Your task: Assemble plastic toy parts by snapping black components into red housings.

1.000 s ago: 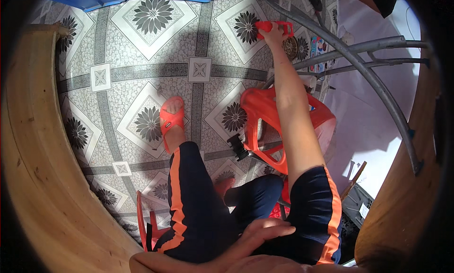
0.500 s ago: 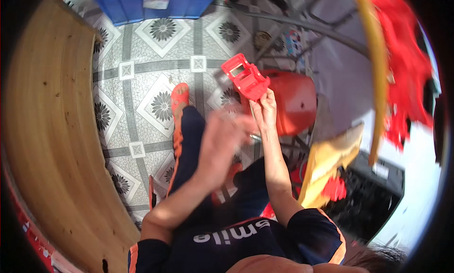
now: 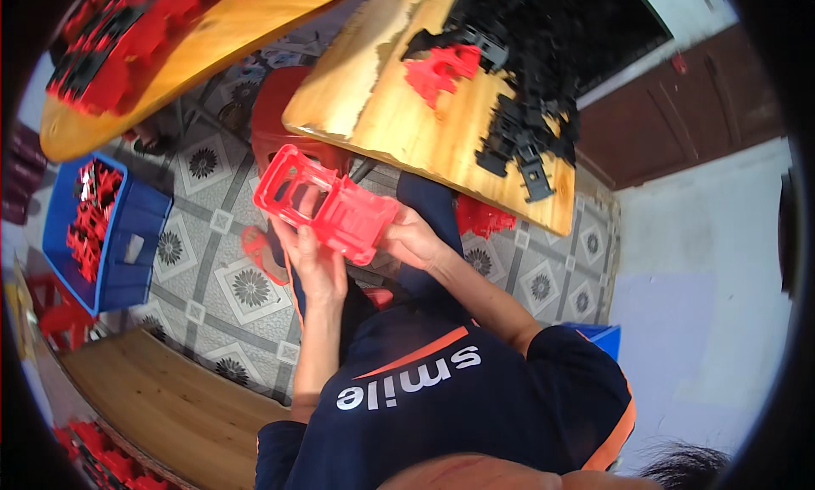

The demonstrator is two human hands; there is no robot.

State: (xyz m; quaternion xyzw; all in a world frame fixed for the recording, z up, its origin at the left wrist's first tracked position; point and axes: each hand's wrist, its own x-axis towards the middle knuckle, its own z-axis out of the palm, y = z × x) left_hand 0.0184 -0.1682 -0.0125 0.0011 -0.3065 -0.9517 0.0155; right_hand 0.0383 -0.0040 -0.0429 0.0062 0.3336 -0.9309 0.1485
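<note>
Both of my hands hold a red plastic toy truck body [image 3: 361, 217] in front of me, above my lap. It is a hollow shell with window-like openings at one end and a shallow bed at the other. My left hand [image 3: 316, 265] grips its near side, with fingers reaching under and behind the openings. At the bed end, my right hand [image 3: 414, 237] is closed on the right edge; some of its fingertips are hidden behind the plastic.
A wooden table [image 3: 373, 83] ahead carries a pile of black plastic parts [image 3: 531, 91] and some red pieces [image 3: 441, 70]. Another wooden top [image 3: 212, 57] at far left bears red and black parts. A red stool [image 3: 276, 108] and a blue crate [image 3: 140, 235] of red parts stand on the floor.
The view has swung to the right, bringing the table of black parts into sight. My left hand, blurred and apart before, now grips the truck body that my right hand held alone.
</note>
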